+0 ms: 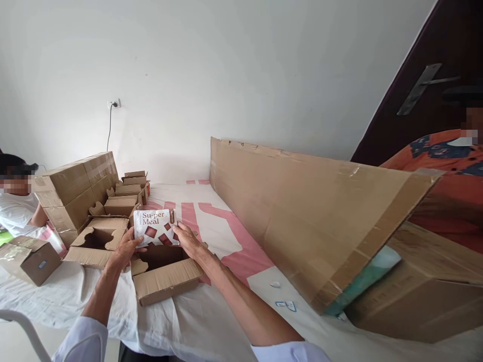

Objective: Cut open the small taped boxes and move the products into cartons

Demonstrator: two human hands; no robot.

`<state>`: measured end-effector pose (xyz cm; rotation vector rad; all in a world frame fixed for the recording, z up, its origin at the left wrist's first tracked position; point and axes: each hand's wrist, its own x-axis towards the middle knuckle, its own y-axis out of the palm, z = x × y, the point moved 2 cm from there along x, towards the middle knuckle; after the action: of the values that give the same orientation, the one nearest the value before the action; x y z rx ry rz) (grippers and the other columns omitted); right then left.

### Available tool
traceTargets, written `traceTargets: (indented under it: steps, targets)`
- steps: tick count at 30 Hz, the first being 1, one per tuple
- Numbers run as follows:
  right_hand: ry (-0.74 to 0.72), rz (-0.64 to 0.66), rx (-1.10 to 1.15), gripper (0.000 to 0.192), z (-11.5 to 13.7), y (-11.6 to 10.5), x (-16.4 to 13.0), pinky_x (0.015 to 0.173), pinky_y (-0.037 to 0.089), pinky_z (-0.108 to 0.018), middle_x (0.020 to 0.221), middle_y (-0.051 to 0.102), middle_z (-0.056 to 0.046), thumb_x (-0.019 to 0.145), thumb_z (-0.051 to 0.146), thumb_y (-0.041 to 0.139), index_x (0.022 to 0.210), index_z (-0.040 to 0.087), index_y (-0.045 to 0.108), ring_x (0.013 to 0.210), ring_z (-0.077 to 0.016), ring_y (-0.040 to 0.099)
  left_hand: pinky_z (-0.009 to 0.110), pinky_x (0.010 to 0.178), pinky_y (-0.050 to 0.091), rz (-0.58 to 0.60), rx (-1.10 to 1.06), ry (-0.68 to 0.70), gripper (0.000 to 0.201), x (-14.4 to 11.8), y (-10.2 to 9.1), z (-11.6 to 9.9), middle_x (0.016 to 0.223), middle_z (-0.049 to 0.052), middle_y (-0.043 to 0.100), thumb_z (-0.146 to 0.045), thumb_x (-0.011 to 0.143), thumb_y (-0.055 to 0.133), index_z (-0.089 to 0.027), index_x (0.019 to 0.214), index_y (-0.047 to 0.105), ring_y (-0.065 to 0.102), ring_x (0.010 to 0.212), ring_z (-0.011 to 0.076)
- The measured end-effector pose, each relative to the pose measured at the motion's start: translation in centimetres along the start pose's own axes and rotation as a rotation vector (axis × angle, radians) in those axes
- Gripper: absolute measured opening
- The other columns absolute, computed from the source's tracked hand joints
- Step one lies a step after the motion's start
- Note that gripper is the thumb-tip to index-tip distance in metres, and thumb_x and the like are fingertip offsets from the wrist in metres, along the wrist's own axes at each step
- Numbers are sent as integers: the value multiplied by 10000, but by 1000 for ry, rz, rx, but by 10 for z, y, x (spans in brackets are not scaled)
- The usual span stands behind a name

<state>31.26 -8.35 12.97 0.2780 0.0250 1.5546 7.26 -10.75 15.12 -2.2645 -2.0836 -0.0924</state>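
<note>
Both my hands hold a white pouch (155, 226) printed "Su-per Meal" with brown squares, upright over a small open cardboard box (166, 276). My left hand (126, 249) grips the pouch's lower left corner. My right hand (187, 240) holds its lower right edge. The pouch's bottom sits at the box's dark opening. The box rests on a white and pink cloth (226, 236) covering the table.
Another open small box (96, 241) lies to the left, with several folded boxes (126, 193) and a taped carton (75, 188) behind. A big carton with a long raised flap (313, 201) fills the right. One person sits far left, another in orange at right.
</note>
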Motion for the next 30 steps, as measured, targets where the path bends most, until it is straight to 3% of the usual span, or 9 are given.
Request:
traceTargets:
  steps: [3,7,13,18,23,30]
  targets:
    - [-7,9,25,212,-4,-1,1,828,547,-415,764,716,-26,782,448,789,751,296,644,954,-305,664,325,694,642,3,-10,-9,703,-2,1,-2,1083,89,776,-508,649,966,-179,1202,680,758,965,272]
    - [-26,47,78,223,-4,-1,1,905,552,-411,940,785,-42,767,476,813,842,300,698,1048,-300,686,330,716,646,3,6,-26,685,-5,4,-6,1078,87,777,-493,639,974,-180,1170,674,756,972,267]
    - [-26,165,170,497,-1,4,-6,890,598,-414,969,809,-38,726,627,837,1023,242,735,992,-269,738,334,705,643,-1,-45,-14,672,-9,4,-6,1125,98,783,-455,637,986,-185,1174,686,772,961,278]
    - [67,352,293,451,3,-2,-18,854,643,-404,1006,827,-70,740,534,920,1043,232,777,917,-252,771,340,706,635,36,-114,34,683,-13,6,-5,1129,99,791,-488,677,969,-193,1223,682,781,930,271]
    - [125,348,235,418,17,-11,-10,741,697,-400,1177,823,-61,775,451,933,1129,284,783,991,-261,785,352,756,624,10,-144,78,653,-10,13,-13,1168,104,782,-453,696,962,-205,1235,689,777,961,271]
    - [147,530,172,451,46,-20,5,694,696,-374,1219,830,-96,757,394,957,1155,255,795,1053,-310,799,330,758,613,12,-153,134,661,-10,20,-22,1202,107,763,-486,711,946,-199,1244,680,762,987,270]
